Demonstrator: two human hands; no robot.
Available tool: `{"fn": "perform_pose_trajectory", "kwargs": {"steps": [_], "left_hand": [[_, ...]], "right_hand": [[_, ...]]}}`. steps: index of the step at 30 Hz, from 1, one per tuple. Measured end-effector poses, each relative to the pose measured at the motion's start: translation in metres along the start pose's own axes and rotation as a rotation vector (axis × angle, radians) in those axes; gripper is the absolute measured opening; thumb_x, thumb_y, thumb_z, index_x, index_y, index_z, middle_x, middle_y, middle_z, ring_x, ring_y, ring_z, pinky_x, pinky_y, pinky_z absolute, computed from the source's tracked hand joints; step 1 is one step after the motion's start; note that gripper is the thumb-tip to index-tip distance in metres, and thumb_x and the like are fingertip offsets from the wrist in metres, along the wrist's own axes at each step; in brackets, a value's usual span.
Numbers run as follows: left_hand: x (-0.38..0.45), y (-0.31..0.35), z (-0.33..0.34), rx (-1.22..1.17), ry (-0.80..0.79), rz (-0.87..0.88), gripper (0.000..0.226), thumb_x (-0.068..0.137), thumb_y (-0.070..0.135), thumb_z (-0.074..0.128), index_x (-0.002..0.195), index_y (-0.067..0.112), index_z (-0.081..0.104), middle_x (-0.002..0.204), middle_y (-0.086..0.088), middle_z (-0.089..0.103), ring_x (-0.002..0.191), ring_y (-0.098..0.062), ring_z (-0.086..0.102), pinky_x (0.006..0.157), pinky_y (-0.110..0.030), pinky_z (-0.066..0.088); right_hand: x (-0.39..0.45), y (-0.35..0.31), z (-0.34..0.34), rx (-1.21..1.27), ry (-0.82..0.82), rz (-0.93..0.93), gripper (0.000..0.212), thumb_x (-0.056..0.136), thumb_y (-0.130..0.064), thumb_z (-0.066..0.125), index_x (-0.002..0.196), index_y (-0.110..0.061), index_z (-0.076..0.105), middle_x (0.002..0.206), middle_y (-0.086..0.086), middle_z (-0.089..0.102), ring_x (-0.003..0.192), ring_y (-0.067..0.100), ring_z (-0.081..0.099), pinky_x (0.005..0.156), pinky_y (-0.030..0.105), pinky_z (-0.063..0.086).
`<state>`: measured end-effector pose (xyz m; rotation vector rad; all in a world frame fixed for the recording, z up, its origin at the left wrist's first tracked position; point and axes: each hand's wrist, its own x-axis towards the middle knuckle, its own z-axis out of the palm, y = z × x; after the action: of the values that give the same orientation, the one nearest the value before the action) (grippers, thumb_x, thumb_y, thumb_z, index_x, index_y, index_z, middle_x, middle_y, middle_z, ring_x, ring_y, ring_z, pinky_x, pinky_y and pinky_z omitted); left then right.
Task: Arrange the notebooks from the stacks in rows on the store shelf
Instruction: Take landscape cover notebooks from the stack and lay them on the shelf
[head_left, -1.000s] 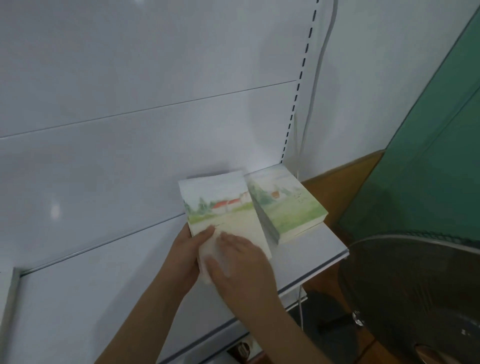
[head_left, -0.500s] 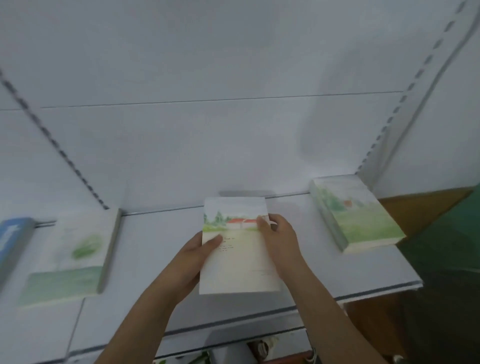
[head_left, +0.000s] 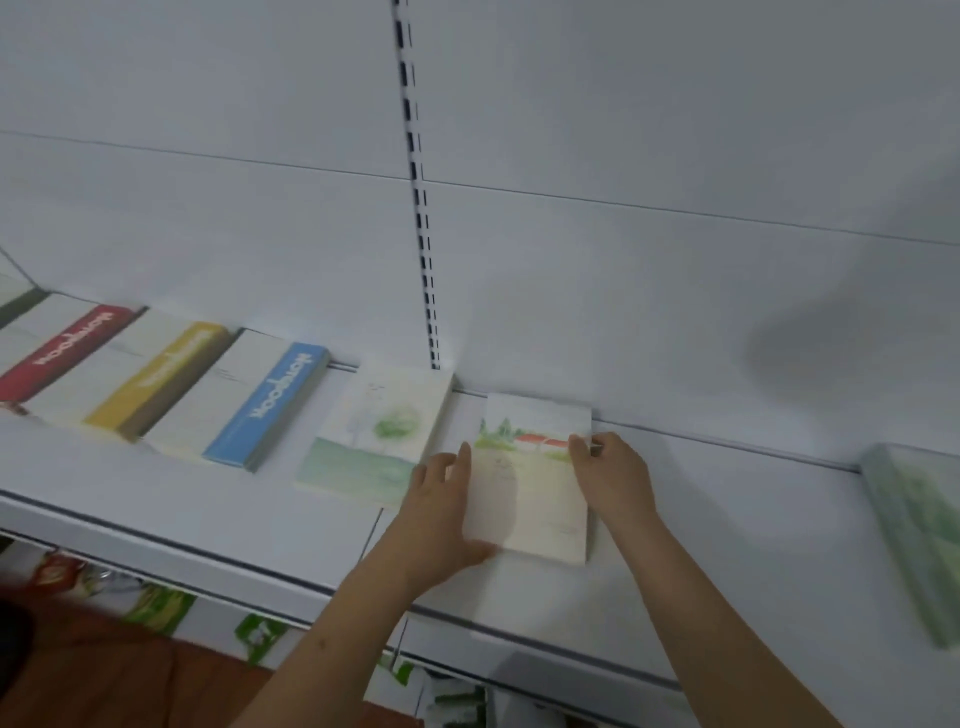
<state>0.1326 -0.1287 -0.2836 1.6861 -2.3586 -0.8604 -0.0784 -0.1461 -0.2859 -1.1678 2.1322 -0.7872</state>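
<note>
A stack of notebooks with a red-roofed house on the cover (head_left: 535, 483) lies on the white shelf (head_left: 727, 545), close to the back panel. My left hand (head_left: 441, 514) holds its left edge, thumb under the near corner. My right hand (head_left: 608, 478) grips its right edge near the top. Just to the left lies a notebook stack with a green tree cover (head_left: 379, 436). Further left stand stacks with blue (head_left: 270, 405), yellow (head_left: 156, 379) and red (head_left: 62, 348) spines.
Another green landscape stack (head_left: 919, 540) lies at the right edge of the shelf. A slotted upright (head_left: 418, 208) runs down the white back panel. Packaged goods (head_left: 156, 608) hang below the shelf's front edge.
Both hands have carried the red-roof stack leftwards along the shelf, away from the green stack on the right, until it lies beside the green tree stack. The view has swung left.
</note>
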Motion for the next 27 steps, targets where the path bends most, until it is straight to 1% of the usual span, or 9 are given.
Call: {"fn": "perform_pose_trajectory", "kwargs": {"steps": [4,9,11,15,17,19,23,25,27], "left_hand": [[0.005,-0.008,0.011,0.013,-0.017,0.046,0.111,0.082,0.049,0.073,0.158,0.021,-0.002,0.155,0.002,0.021,0.143,-0.02,0.017,0.119,-0.035,0.023],[0.007,-0.011,0.017,-0.074,0.088,0.063,0.094,0.087,0.036,0.072,0.158,0.026,0.01,0.156,0.008,0.028,0.142,-0.014,0.022,0.117,-0.03,0.024],[0.009,-0.011,0.016,-0.123,0.115,0.059,0.095,0.085,0.033,0.075,0.157,0.029,0.014,0.155,0.01,0.031,0.142,-0.012,0.023,0.116,-0.029,0.024],[0.011,-0.01,0.016,-0.089,0.116,0.07,0.095,0.084,0.034,0.076,0.157,0.029,0.016,0.153,0.01,0.033,0.14,-0.013,0.024,0.116,-0.03,0.024],[0.012,-0.009,0.015,-0.002,0.121,0.088,0.092,0.086,0.038,0.073,0.157,0.029,0.015,0.154,0.008,0.033,0.14,-0.015,0.025,0.117,-0.03,0.023],[0.014,-0.006,0.013,0.095,0.093,0.104,0.091,0.088,0.042,0.07,0.158,0.027,0.014,0.153,0.005,0.034,0.138,-0.018,0.028,0.116,-0.031,0.024],[0.015,-0.003,0.005,0.168,0.041,0.12,0.092,0.087,0.044,0.067,0.158,0.027,0.012,0.148,0.002,0.038,0.134,-0.02,0.032,0.113,-0.031,0.029],[0.015,-0.006,0.004,0.162,0.042,0.113,0.092,0.086,0.045,0.069,0.158,0.028,0.013,0.147,0.003,0.038,0.134,-0.019,0.032,0.113,-0.031,0.031],[0.014,-0.009,0.003,0.16,0.044,0.114,0.092,0.085,0.045,0.069,0.157,0.029,0.014,0.148,0.005,0.038,0.135,-0.017,0.032,0.113,-0.029,0.032]], "right_hand": [[-0.004,-0.001,0.005,-0.198,-0.003,-0.019,0.043,0.098,-0.036,0.052,0.124,-0.001,0.052,0.122,0.02,0.049,0.111,0.037,0.054,0.089,0.035,0.043],[-0.002,0.0,0.007,-0.117,-0.047,0.021,0.035,0.096,-0.032,0.05,0.113,-0.003,0.057,0.112,0.018,0.058,0.099,0.032,0.058,0.079,0.035,0.047],[0.001,-0.003,0.004,-0.023,-0.047,0.057,0.032,0.098,-0.028,0.048,0.116,-0.003,0.058,0.111,0.012,0.061,0.095,0.026,0.055,0.07,0.03,0.039],[0.001,-0.003,-0.001,0.032,-0.036,0.043,0.028,0.098,-0.02,0.048,0.116,-0.003,0.061,0.111,0.007,0.063,0.09,0.021,0.05,0.069,0.024,0.032],[-0.004,-0.002,-0.001,0.001,-0.044,0.002,0.034,0.096,-0.018,0.051,0.127,-0.009,0.061,0.126,0.006,0.064,0.105,0.021,0.057,0.075,0.016,0.036],[-0.011,-0.003,-0.001,-0.023,-0.058,-0.019,0.045,0.093,-0.018,0.054,0.138,-0.015,0.055,0.136,0.004,0.059,0.123,0.021,0.054,0.093,0.02,0.037],[-0.011,-0.01,-0.006,0.052,-0.096,-0.002,0.047,0.092,-0.022,0.058,0.138,-0.017,0.054,0.135,0.004,0.058,0.124,0.02,0.052,0.09,0.022,0.037],[-0.006,-0.009,-0.007,0.12,-0.113,0.034,0.048,0.092,-0.025,0.06,0.139,-0.018,0.053,0.137,0.003,0.056,0.125,0.019,0.051,0.097,0.025,0.04],[-0.006,-0.007,-0.007,0.143,-0.136,0.03,0.047,0.092,-0.025,0.06,0.138,-0.019,0.053,0.125,0.001,0.058,0.114,0.016,0.054,0.092,0.025,0.041]]}}
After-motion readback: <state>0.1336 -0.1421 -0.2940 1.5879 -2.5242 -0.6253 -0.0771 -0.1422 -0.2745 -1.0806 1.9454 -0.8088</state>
